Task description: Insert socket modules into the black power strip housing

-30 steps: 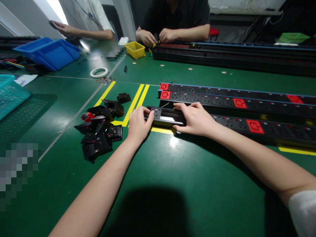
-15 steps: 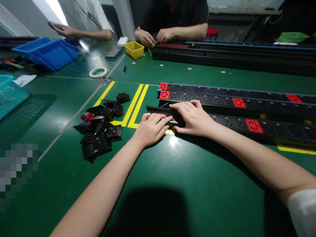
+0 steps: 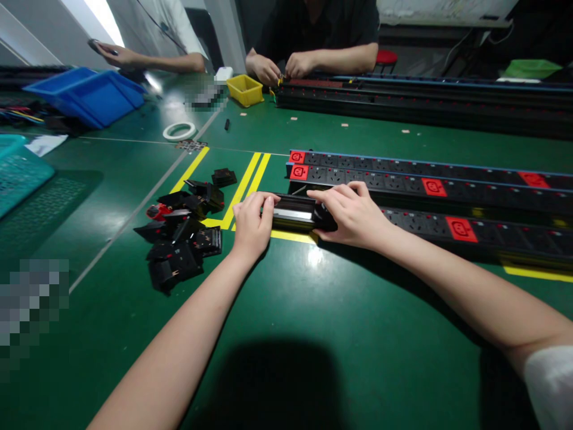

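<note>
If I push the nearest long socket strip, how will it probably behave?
The socket strip is probably stiff, as its long body runs straight. Its flat-topped, boxy shape makes rolling unlikely. It might slide, since the green table looks smooth and shiny.

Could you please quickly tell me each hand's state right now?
Left hand: curled at the end of the black rail; grip cannot be told.
Right hand: holding the rail between thumb and fingers.

The table (image 3: 380, 310) is dimly lit; glare (image 3: 314, 257) is cast near the rail (image 3: 293, 210), shadow (image 3: 273, 388) at bottom centre; two patches (image 3: 29, 301) are pixelated.
</note>
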A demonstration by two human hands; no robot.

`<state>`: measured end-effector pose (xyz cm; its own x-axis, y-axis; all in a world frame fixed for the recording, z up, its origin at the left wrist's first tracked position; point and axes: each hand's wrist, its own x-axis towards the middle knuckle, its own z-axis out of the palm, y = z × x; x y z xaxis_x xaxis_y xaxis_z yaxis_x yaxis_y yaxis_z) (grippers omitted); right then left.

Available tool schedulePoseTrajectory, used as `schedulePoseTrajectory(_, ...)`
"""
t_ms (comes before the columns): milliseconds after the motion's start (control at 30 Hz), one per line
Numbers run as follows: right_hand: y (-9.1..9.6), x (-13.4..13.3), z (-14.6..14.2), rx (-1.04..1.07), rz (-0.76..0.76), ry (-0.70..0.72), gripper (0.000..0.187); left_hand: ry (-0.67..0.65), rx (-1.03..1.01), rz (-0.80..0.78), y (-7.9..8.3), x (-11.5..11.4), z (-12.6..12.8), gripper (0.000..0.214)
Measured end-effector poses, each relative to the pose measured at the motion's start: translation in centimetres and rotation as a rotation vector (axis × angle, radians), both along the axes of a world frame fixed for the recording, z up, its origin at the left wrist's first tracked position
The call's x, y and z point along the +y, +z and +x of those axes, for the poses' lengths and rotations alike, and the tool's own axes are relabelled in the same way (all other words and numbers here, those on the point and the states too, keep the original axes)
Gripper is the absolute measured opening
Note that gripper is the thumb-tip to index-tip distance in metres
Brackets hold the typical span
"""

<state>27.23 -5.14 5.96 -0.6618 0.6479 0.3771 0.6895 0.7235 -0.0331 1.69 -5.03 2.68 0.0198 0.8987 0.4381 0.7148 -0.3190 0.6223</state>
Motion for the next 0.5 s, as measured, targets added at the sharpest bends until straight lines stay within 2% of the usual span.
schedulePoseTrajectory(233, 0.8, 0.6, 0.1, -0.017, -0.017, 0.0, 0.068, 0.023, -0.276, -0.068, -1.0, 1.0, -0.8, 0.039)
schedulePoseTrajectory(400, 0.6, 0.7, 0.2, -0.003, -0.04, 0.049, 0.051, 0.097, -0.438, -0.129, -1.8, 2.0, -1.1, 0.033)
schedulePoseTrajectory(500, 0.2, 0.5, 0.1, -0.057, 0.034, 0.059, 0.05, 0.1, -0.473, -0.137, -2.0, 2.1, -1.1, 0.029)
